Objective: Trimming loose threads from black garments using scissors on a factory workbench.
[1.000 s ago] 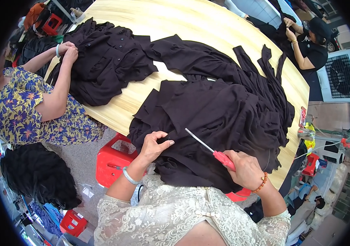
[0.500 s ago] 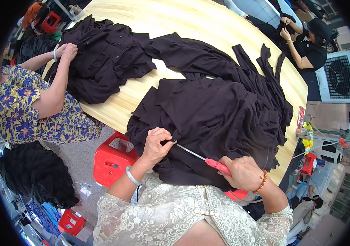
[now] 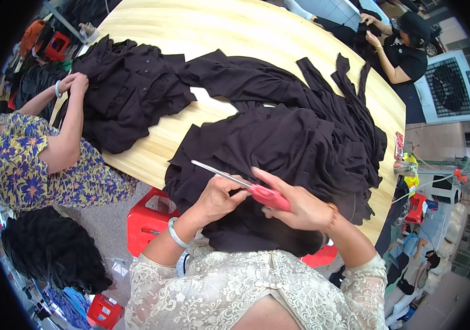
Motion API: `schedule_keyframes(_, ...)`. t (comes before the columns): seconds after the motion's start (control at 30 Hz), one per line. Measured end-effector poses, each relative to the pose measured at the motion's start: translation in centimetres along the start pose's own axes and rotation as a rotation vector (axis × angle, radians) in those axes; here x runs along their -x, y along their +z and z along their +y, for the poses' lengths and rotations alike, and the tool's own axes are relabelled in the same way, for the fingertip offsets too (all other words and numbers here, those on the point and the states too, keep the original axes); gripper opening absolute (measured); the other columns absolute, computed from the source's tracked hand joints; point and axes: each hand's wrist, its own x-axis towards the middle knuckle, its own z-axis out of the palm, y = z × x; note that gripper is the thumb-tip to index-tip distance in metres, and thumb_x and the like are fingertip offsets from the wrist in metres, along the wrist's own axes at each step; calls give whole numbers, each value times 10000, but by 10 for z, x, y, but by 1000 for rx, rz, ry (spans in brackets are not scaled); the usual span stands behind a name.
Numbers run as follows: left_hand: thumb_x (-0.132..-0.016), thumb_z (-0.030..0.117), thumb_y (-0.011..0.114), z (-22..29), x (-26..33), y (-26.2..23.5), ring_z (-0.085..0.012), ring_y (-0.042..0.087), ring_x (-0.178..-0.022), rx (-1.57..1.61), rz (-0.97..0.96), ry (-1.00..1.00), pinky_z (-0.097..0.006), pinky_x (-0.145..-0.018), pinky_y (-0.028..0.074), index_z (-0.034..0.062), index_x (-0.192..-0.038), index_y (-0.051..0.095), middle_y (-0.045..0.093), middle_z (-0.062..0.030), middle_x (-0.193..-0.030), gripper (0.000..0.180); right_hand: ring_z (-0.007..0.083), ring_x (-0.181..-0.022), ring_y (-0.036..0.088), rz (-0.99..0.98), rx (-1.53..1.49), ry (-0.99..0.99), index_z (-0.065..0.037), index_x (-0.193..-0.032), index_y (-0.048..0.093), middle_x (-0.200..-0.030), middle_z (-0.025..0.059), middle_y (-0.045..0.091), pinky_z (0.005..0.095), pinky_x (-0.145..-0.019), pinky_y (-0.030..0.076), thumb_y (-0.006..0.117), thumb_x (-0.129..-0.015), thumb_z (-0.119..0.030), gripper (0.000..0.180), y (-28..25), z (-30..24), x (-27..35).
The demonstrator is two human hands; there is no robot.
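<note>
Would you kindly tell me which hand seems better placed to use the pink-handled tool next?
Probably the right hand: it holds the pink-handled tool, its metal shaft pointing left past the left hand. That hand is curled, with dark garments beneath; whether it grips cloth is unclear.

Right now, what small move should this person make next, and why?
Perhaps ease the right hand back a little, drawing the pink-handled tool clear of the left hand. Its metal shaft runs very close to that hand, with the end pointing past it over the dark cloth. Whether the left hand pinches cloth is hard to tell.
</note>
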Motion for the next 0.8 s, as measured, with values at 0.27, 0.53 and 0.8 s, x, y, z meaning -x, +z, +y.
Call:
schedule_keyframes(0.27,-841,101,696,-8,18,-12,-32,542,-697,273,-27,-301,-218,-639,457,-29,-871,667,647,3,-730,137,189,-670,630,11,-157,200,-4,-958,586,-701,79,651,319,-683,485,597,-895,-146,156,-5,21,-28)
schedule_keyframes(0.53,-823,79,735,-13,28,-20,-19,533,-721,363,80,-335,-196,-660,447,-4,-856,673,641,39,-775,109,200,-670,624,101,-137,224,12,-863,584,-714,77,653,319,-691,480,591,-905,-182,198,-13,20,-31)
schedule_keyframes(0.8,-799,39,734,-16,24,-16,-68,559,-758,485,114,-209,-222,-702,446,-28,-859,686,648,-8,-778,102,233,-728,652,131,-97,208,-23,-1048,574,-764,96,665,330,-717,487,602,-904,-204,233,-16,23,-26)
